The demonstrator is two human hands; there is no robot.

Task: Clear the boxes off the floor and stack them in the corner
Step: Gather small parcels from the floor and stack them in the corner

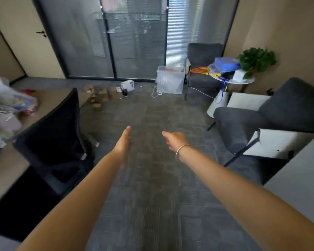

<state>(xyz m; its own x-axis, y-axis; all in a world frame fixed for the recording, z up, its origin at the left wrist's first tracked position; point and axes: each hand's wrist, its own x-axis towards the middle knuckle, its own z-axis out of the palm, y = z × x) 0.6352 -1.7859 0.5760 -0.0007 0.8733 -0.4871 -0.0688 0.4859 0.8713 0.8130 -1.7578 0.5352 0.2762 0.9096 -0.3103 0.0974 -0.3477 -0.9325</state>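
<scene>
The floor (152, 178) is gray carpet. Far away, by the glass wall, small brown boxes (105, 95) sit on it in a bunch. Just right of them lies a white box (127, 85), tipped over. Farther right stands a clear plastic bin (170, 79) with a white cord (155, 91) on the carpet beside it. A black office chair (58, 138) stands on the left. Two gray armchairs (257, 122) stand on the right.

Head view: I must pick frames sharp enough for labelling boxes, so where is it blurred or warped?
Head view: motion-soft overall; the brown boxes far off on the carpet are smeared blobs; both the left hand and right hand have soft edges; wide-angle bending curves the door and walls; daylight glares through the blinds.
</scene>
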